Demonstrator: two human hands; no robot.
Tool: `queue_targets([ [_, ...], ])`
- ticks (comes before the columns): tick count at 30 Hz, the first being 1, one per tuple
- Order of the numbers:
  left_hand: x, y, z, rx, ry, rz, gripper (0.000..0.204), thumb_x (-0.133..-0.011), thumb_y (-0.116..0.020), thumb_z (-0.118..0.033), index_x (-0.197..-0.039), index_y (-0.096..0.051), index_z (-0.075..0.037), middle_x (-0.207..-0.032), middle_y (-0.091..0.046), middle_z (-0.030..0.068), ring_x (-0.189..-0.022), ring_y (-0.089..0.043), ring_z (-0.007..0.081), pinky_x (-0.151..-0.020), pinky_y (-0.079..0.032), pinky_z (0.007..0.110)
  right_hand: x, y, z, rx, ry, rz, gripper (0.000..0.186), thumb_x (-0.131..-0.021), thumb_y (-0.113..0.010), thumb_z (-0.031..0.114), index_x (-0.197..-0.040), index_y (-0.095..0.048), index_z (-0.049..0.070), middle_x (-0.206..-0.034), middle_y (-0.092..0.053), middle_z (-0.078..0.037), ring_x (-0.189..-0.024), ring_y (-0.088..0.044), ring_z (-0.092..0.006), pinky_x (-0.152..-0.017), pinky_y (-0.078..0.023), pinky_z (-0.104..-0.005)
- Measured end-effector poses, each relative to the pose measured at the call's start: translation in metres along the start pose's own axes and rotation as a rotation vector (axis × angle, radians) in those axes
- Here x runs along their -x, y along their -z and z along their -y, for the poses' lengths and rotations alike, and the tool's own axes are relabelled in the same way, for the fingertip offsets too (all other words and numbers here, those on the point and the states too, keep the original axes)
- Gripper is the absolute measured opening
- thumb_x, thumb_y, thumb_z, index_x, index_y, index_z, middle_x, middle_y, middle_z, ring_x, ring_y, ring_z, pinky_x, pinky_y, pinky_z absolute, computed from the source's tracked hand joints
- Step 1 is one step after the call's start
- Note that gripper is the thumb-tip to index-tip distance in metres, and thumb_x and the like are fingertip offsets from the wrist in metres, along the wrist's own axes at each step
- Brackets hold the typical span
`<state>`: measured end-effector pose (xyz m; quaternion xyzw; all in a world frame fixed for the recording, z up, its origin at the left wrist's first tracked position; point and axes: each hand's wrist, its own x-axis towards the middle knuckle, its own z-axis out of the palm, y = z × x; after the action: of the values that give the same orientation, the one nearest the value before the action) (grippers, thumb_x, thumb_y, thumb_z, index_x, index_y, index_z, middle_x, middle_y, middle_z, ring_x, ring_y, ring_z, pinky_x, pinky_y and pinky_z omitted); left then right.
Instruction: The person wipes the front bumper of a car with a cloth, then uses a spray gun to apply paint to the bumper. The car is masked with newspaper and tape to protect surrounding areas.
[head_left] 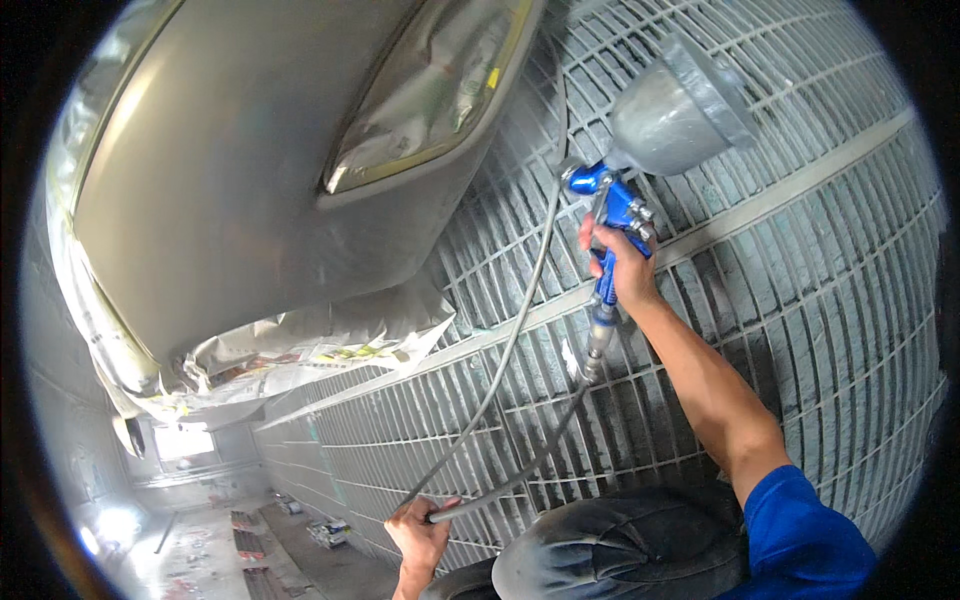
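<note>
My right hand (634, 268) is closed round the blue handle of a spray gun (622, 208), which has a large grey paint cup (668, 118) on its head. The gun is tilted, its front towards the upper left, near the car body panel (230, 190). From the fitting under the handle, a grey air hose (510, 484) curves down to my left hand (418, 532), whose fingers are wrapped round it. The smooth, silvery panel has an opening covered with clear masking film (425, 110). Crinkled masking sheet (320, 335) hangs along its lower edge.
Metal floor grating (800, 330) spreads beneath the gun and beside my bent knee (600, 555). A second stretch of hose (510, 350) runs up across the grating beside the panel. At the lower left are a bright lamp (118, 525), a bright window (185, 442) and a small pile (328, 532).
</note>
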<state>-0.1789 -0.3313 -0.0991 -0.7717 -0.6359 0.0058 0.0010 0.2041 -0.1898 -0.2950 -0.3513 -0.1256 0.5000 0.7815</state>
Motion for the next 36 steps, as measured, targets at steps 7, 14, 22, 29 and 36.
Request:
queue_targets([
  [7,0.01,-0.006,0.006,0.043,-0.07,-0.085,0.044,-0.067,-0.09,-0.032,-0.056,-0.056,-0.007,-0.05,-0.053,0.0085,-0.045,-0.054,0.0284,-0.046,-0.04,0.037,0.034,-0.02,-0.015,0.004,-0.124,0.13,0.015,-0.09,-0.067,0.018,-0.094,-0.065,0.004,-0.073,-0.06,-0.001,-0.056,-0.051,-0.0058,-0.043,-0.037,-0.0209],
  [14,0.03,-0.004,0.022,0.056,-0.036,-0.087,0.043,-0.067,-0.089,-0.031,-0.056,-0.055,-0.007,-0.051,-0.053,0.0085,-0.046,-0.055,0.0292,-0.047,-0.041,0.038,0.093,-0.058,-0.065,0.171,-0.315,0.316,0.015,-0.09,-0.067,0.02,-0.098,-0.066,0.008,-0.074,-0.06,0.002,-0.053,-0.049,-0.004,-0.043,-0.037,-0.0205],
  [22,0.034,-0.021,0.021,0.048,-0.126,-0.108,0.043,-0.069,-0.086,-0.038,-0.057,-0.056,-0.009,-0.054,-0.057,0.0096,-0.05,-0.059,0.0296,-0.049,-0.044,0.038,0.096,-0.073,-0.01,0.442,-0.121,0.237,0.018,-0.093,-0.065,0.021,-0.09,-0.067,0.003,-0.072,-0.064,-0.001,-0.053,-0.054,-0.0053,-0.042,-0.041,-0.0209],
  [29,0.014,-0.03,0.005,0.146,-0.151,-0.245,0.045,-0.068,-0.088,-0.037,-0.054,-0.054,-0.011,-0.05,-0.056,0.0069,-0.047,-0.058,0.0284,-0.045,-0.043,0.039,0.075,-0.06,0.068,0.596,0.227,0.013,0.016,-0.082,-0.056,0.007,-0.094,-0.064,0.002,-0.074,-0.06,-0.001,-0.055,-0.051,-0.007,-0.044,-0.04,-0.0225],
  [36,0.021,-0.03,0.014,0.217,-0.153,-0.276,0.048,-0.067,-0.088,-0.04,-0.053,-0.053,-0.01,-0.049,-0.055,0.0067,-0.044,-0.055,0.0277,-0.043,-0.04,0.037,0.109,-0.107,0.073,0.665,-0.005,0.302,0.017,-0.079,-0.056,0.008,-0.094,-0.062,0.003,-0.072,-0.055,0.002,-0.056,-0.047,-0.0046,-0.049,-0.038,-0.022],
])
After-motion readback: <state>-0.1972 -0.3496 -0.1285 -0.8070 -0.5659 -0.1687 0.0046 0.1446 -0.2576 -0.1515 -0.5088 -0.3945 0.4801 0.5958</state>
